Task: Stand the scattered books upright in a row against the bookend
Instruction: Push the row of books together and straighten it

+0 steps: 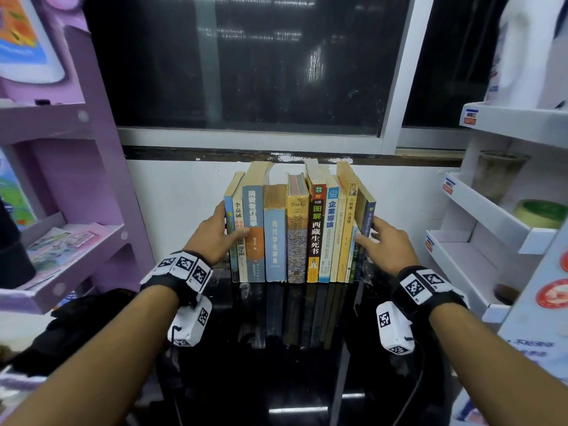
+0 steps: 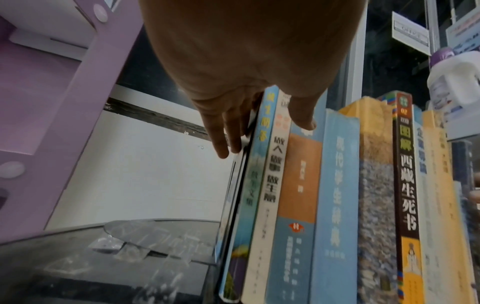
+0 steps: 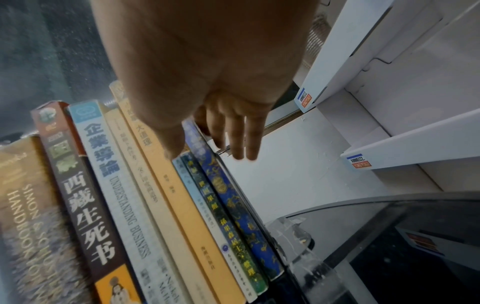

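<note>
so the row of books (image 1: 299, 232) is standing spine-out on the glossy black worktop (image 1: 295, 348), sandwiched between both hands to keep it from flopping. left hand (image 1: 216, 236) lies flat on the outer cover, thumb across the spines; right hand (image 1: 379, 242) presses the other end, fingers straight. neither grip actually clutches anything. bookend (image 3: 298, 236) looks like clear acrylic, I think

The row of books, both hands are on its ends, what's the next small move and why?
Probably press the ends gently inward, then let go. The row of books already stands upright; the left hand flanks one end, the right hand the other by the clear bookend, where the thin blue book leans slightly.
</note>
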`<action>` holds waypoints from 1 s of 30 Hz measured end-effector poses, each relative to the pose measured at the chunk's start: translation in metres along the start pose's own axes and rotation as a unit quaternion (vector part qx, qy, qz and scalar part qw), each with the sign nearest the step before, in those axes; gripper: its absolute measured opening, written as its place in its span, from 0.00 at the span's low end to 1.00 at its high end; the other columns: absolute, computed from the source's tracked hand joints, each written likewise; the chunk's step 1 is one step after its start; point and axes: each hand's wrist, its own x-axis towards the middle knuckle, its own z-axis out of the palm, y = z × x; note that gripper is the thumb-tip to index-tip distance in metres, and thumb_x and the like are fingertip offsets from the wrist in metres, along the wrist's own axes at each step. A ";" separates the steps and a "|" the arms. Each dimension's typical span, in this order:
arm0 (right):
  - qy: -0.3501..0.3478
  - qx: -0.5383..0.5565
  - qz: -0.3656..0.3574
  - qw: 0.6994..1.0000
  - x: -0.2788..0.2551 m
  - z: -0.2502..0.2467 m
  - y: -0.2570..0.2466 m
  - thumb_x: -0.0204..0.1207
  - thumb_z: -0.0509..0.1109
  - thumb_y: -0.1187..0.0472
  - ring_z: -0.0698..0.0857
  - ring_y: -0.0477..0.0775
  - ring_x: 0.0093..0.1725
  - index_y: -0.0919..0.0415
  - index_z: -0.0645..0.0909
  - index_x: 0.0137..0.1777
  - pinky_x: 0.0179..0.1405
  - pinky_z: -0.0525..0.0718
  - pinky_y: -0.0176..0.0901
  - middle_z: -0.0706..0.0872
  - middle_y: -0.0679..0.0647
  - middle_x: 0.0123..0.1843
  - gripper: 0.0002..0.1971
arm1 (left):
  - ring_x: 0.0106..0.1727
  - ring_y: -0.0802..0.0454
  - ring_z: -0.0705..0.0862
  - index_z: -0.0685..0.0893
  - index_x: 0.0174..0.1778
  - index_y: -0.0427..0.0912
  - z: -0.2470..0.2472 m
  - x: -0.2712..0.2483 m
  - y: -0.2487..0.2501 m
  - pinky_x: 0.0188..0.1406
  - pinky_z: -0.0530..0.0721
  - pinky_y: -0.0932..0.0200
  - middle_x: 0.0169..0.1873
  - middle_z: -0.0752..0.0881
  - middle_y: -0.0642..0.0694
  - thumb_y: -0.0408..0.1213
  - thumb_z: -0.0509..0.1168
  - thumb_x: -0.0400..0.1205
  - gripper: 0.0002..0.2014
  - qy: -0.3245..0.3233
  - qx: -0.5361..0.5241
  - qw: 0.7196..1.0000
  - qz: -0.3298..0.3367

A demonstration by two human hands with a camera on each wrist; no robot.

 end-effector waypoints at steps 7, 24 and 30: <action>0.186 -0.031 -0.065 0.980 -0.017 -0.004 -0.033 0.83 0.65 0.53 0.70 0.57 0.79 0.60 0.69 0.79 0.78 0.65 0.51 0.71 0.56 0.80 0.26 | 0.75 0.46 0.72 0.61 0.81 0.48 -0.038 -0.002 0.004 0.74 0.70 0.47 0.77 0.73 0.46 0.46 0.63 0.83 0.30 0.004 -0.017 1.000 0.025; -0.050 -0.405 -0.580 0.705 -0.015 0.104 -0.114 0.84 0.54 0.42 0.48 0.59 0.86 0.59 0.56 0.85 0.83 0.42 0.65 0.56 0.58 0.86 0.34 | 0.76 0.60 0.68 0.74 0.75 0.59 -0.073 0.023 0.006 0.79 0.62 0.53 0.76 0.72 0.58 0.53 0.59 0.84 0.21 0.008 -0.110 0.988 0.105; -0.089 -0.417 -0.628 0.651 -0.003 0.133 -0.110 0.84 0.53 0.42 0.48 0.59 0.86 0.60 0.58 0.84 0.83 0.40 0.65 0.57 0.58 0.86 0.33 | 0.78 0.63 0.65 0.73 0.74 0.62 -0.056 0.038 0.002 0.79 0.60 0.54 0.78 0.70 0.60 0.55 0.61 0.82 0.22 -0.024 -0.122 0.983 0.135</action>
